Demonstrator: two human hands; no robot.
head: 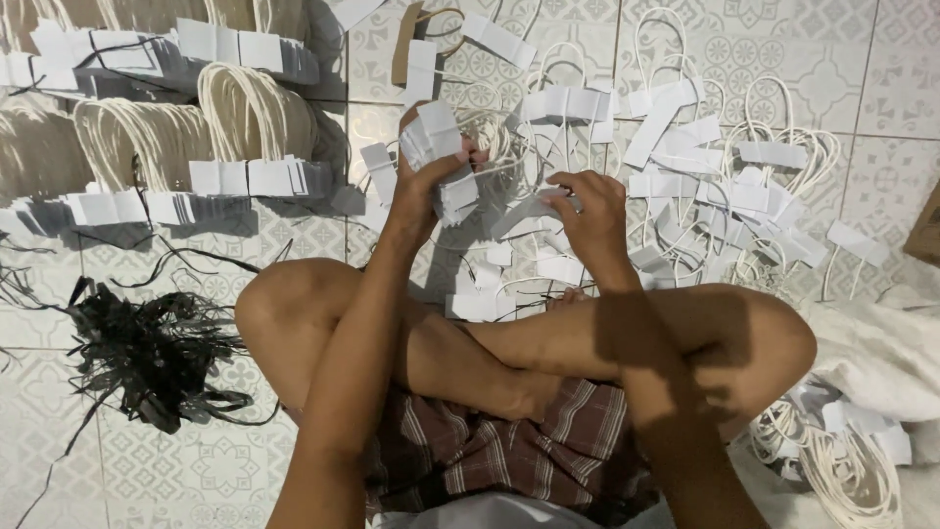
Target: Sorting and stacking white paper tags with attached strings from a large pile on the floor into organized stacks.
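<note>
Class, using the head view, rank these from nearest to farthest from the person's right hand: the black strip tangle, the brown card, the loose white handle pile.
From the right hand:
1. Handle pile, touching it and spreading right.
2. Brown card, upper left.
3. Black tangle, far left.

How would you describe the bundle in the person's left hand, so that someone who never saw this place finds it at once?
Start from the patterned tile floor and the crossed bare legs of the seated person. Above the knees, the left hand is raised, gripping a stack of white paper tabs. It alone is lifted; all other tabs lie on the floor.
</note>
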